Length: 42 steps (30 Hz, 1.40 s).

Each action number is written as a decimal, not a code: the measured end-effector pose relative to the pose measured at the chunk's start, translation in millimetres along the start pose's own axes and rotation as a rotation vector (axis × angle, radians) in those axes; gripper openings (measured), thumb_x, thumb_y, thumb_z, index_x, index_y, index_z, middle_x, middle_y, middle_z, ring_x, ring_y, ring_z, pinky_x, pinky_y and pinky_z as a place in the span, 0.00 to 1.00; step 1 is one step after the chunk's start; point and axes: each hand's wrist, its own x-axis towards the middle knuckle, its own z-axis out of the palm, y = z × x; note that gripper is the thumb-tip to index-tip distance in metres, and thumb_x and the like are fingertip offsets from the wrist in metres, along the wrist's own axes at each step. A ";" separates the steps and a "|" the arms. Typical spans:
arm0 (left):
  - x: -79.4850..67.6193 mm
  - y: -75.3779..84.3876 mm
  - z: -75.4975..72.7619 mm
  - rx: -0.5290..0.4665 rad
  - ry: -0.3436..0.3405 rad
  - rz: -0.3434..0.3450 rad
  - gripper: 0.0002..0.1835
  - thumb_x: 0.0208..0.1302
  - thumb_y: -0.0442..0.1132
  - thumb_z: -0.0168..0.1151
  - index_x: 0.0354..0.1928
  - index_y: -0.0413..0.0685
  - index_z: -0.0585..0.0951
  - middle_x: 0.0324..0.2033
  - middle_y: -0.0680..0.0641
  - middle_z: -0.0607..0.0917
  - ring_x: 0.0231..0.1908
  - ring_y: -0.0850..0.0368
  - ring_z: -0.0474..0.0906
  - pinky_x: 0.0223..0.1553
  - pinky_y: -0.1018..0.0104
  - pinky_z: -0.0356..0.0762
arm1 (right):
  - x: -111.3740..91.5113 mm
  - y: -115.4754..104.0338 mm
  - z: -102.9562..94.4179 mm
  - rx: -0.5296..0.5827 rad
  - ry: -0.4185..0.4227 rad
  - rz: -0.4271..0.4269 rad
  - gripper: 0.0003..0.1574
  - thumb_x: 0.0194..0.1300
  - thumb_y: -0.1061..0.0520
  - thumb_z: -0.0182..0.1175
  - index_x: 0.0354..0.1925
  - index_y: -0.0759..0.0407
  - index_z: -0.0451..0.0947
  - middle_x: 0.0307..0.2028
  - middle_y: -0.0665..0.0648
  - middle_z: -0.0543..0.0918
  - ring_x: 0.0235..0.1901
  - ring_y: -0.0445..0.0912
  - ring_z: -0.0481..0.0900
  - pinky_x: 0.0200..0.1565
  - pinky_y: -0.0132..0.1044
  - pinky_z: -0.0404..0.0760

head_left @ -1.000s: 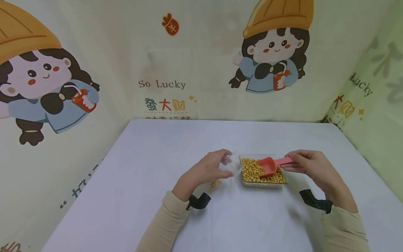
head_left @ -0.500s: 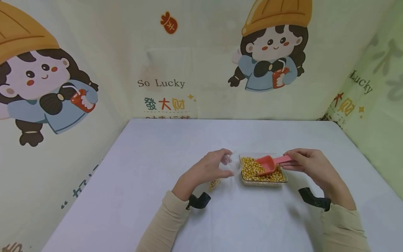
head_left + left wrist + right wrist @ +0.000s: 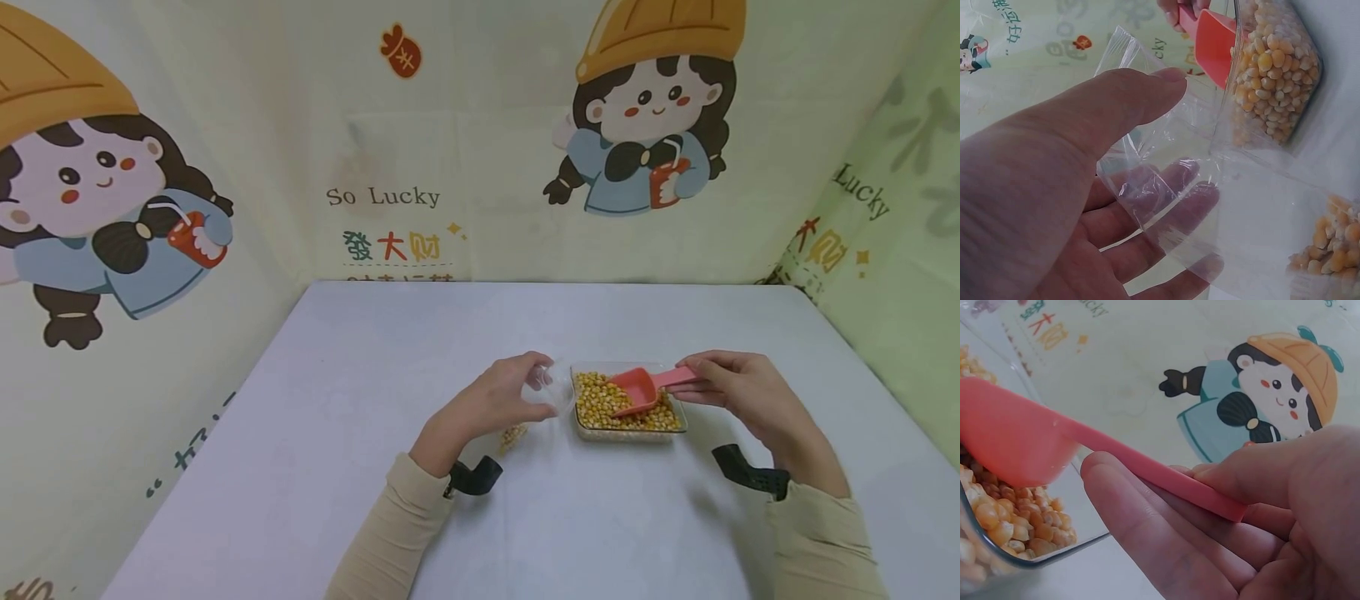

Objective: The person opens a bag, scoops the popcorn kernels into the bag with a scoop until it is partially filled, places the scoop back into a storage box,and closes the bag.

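A clear plastic bag (image 3: 1254, 206) with corn kernels (image 3: 1335, 244) at its bottom hangs from my left hand (image 3: 491, 398), which holds it by its mouth. The thumb is on one side of the film and the fingers show through it, spread apart. Just right of the bag is a clear rectangular container (image 3: 626, 437) full of yellow corn kernels (image 3: 594, 402). A pink scoop (image 3: 636, 390) lies tilted in those kernels, its bowl toward the bag. My right hand (image 3: 741, 393) pinches the scoop's handle (image 3: 1160, 475) between thumb and fingers.
Both hands work over a white table (image 3: 600, 517). A cream cloth printed with cartoon figures (image 3: 637, 142) hangs behind and along the sides. A black wrist camera mount (image 3: 476, 477) sits below the left hand, another mount (image 3: 750, 473) below the right.
The scoop has shifted very slightly left and back over the kernels with the right hand. The left hand keeps its hold on the bag, and the head view has tilted slightly.
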 end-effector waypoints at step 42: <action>-1.4 0.0 -0.3 -0.016 0.002 -0.016 0.35 0.59 0.48 0.72 0.67 0.49 0.69 0.53 0.49 0.84 0.52 0.60 0.78 0.53 0.65 0.78 | 1.3 20.1 -12.9 0.460 -0.075 -0.097 0.15 0.75 0.50 0.53 0.51 0.57 0.77 0.43 0.52 0.88 0.45 0.47 0.89 0.48 0.38 0.83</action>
